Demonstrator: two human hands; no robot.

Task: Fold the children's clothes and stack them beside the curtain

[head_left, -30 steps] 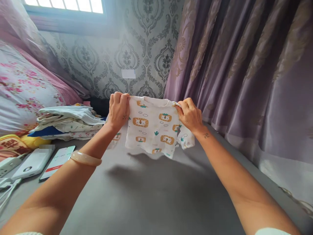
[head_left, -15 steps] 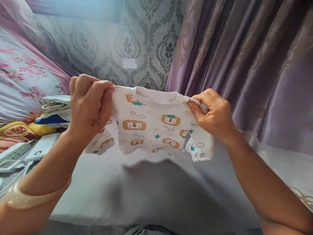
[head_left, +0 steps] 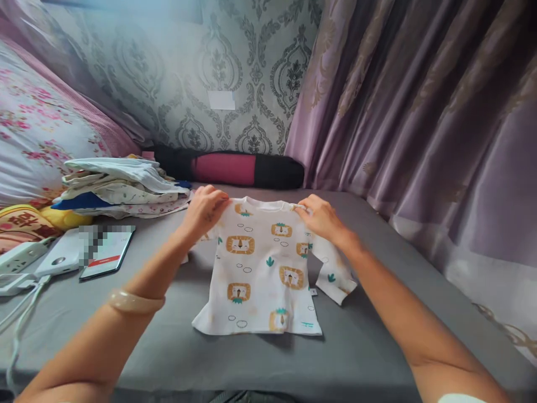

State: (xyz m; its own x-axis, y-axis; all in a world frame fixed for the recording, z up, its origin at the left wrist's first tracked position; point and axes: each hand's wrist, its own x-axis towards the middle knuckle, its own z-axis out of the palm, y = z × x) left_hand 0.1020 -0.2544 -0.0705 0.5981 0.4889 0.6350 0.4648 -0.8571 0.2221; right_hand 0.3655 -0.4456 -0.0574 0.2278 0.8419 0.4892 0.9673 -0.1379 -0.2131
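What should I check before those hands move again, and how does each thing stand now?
1. Left hand grips one shoulder of the shirt: ok.
2. Right hand grips the other shoulder: ok.
3. Lion print faces the camera: ok.
4. Sleeve by the left hand unobstructed: not ok, partly hidden.
5. Phone apart from the shirt: ok.
6. Shirt's underside smooth: cannot tell.

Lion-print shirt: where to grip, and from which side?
I'd pinch the shirt at both shoulders, outside the collar, each hand coming in from its own side. The left hand and right hand hold there. Its hem is nearest the person and the collar farthest, so two wide grips should keep the soft cloth even.
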